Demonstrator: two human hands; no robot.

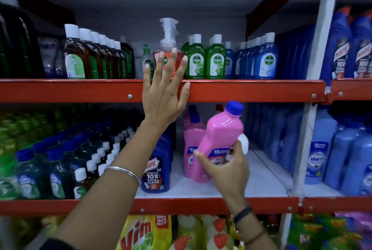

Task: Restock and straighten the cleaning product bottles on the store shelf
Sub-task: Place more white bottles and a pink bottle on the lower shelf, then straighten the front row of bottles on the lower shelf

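Observation:
My right hand point(227, 167) grips a pink bottle with a blue cap point(221, 137), tilted to the right over the white middle shelf point(261, 181). A row of pink bottles point(192, 141) stands just behind it. My left hand point(164, 92) is raised with fingers spread, its palm over the red rail of the upper shelf point(251, 89) and its fingertips on a red pump bottle point(168, 56). Green bottles point(204, 60) stand right of that pump bottle. A blue Harpic bottle point(156, 171) stands left of the pink row.
Brown bottles point(80, 58) and blue bottles point(261, 60) fill the upper shelf. Dark and green bottles point(40, 169) crowd the middle shelf's left side; pale blue bottles point(332, 159) stand at right behind a white upright point(308, 129). Yellow packs point(145, 233) lie below.

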